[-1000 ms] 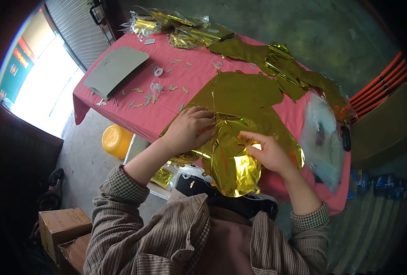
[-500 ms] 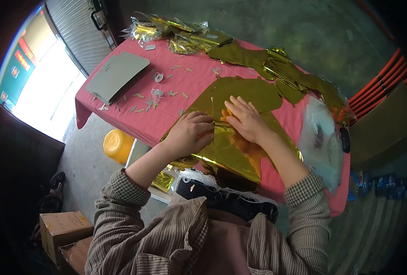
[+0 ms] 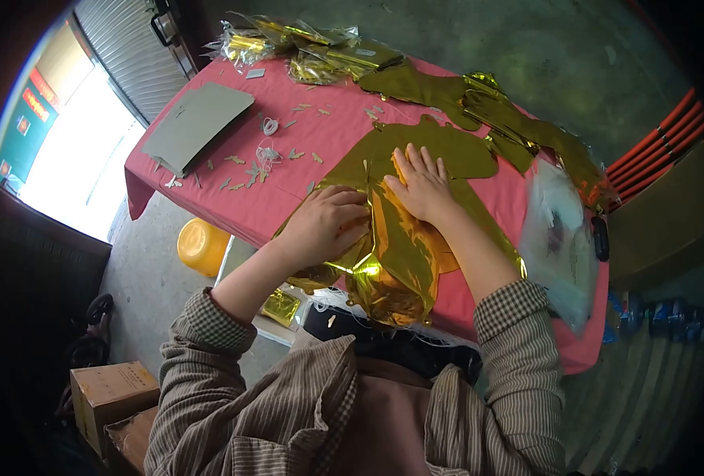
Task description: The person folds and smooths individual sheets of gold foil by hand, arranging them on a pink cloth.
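I have one gold foil balloon (image 3: pixel 403 238) under both hands, deflated, crinkly and mirror-bright, lying on the pink tablecloth (image 3: pixel 273 190) and folded over itself so its near end hangs off the table edge; my left hand (image 3: pixel 328 222) curls closed on the balloon's left side, fingers bent into the foil; my right hand (image 3: pixel 422 184) lies flat on it, fingers spread and pressing. Beyond the balloon a heap of more gold foil (image 3: pixel 503 119) trails away; I cannot count its pieces. Left of the balloon lie one grey cardboard sheet (image 3: pixel 197 123) and many small scattered tabs; right of it, one clear plastic bag (image 3: pixel 558 238).
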### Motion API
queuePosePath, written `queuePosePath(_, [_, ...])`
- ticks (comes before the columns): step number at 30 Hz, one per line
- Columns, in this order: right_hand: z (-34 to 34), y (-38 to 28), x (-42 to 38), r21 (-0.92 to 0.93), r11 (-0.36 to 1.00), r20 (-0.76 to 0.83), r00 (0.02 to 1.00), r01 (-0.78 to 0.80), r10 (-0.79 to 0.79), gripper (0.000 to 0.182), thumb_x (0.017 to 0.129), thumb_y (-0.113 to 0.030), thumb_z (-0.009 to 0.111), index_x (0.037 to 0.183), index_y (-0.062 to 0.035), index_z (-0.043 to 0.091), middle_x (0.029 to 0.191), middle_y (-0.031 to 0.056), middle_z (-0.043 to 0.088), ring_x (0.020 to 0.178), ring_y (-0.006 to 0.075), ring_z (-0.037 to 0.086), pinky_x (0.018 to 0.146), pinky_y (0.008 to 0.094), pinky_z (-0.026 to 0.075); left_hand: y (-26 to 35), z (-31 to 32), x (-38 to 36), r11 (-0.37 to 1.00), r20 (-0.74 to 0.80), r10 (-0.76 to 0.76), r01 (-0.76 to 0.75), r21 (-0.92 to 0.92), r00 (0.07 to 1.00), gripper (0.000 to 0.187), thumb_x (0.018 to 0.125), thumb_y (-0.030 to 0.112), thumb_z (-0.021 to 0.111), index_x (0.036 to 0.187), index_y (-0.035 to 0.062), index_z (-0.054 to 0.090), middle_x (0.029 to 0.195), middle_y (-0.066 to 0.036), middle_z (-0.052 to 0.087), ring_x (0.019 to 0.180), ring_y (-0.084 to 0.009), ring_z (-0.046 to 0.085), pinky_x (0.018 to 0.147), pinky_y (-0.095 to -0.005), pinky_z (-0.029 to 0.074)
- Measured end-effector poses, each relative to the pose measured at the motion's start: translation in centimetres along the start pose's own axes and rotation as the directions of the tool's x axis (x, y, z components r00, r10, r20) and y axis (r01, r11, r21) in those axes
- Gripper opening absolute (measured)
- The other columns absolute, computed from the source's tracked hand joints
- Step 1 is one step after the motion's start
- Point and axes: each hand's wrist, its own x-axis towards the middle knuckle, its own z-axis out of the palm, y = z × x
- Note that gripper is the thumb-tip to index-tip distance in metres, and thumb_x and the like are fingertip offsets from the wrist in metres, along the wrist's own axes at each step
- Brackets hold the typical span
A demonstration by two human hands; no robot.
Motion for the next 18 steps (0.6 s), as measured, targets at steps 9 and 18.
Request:
queuePosePath(9, [0.6, 0.6, -0.3, -0.029, 1.0, -0.029, 1.0, 0.004, -0.005, 0.066, 0.089, -0.055, 0.032, 0.142, -0.0169, 0.024, 0.148, 0.0111, 0.019, 0.137, 0.0283, 0.014, 0.11, 0.0461, 0.009, -0.9, -1.3, -0.5, 0.996, 0.029, 0.083, -0.084, 0.025, 0.996, 0.024, 0.078, 0.019, 0.061, 0.097, 0.005, 0.064, 0.111, -0.013, 0.058, 0.105, -0.0297, 0.051, 0.091, -0.0397, 0.041])
queuePosePath(18, [0.1, -0.1, -0.5, -0.03, 0.999, -0.026, 1.0, -0.01, 0.01, 0.067, 0.089, -0.055, 0.032, 0.142, -0.0155, 0.023, 0.148, 0.0118, 0.018, 0.137, 0.0297, 0.015, 0.109, 0.0492, 0.01, -1.3, -1.4, -0.7, 0.997, 0.087, 0.073, -0.073, -0.005, 0.994, 0.024, 0.08, 0.015, 0.061, 0.101, 0.0033, 0.063, 0.117, -0.015, 0.055, 0.112, -0.032, 0.047, 0.094, -0.0402, 0.039])
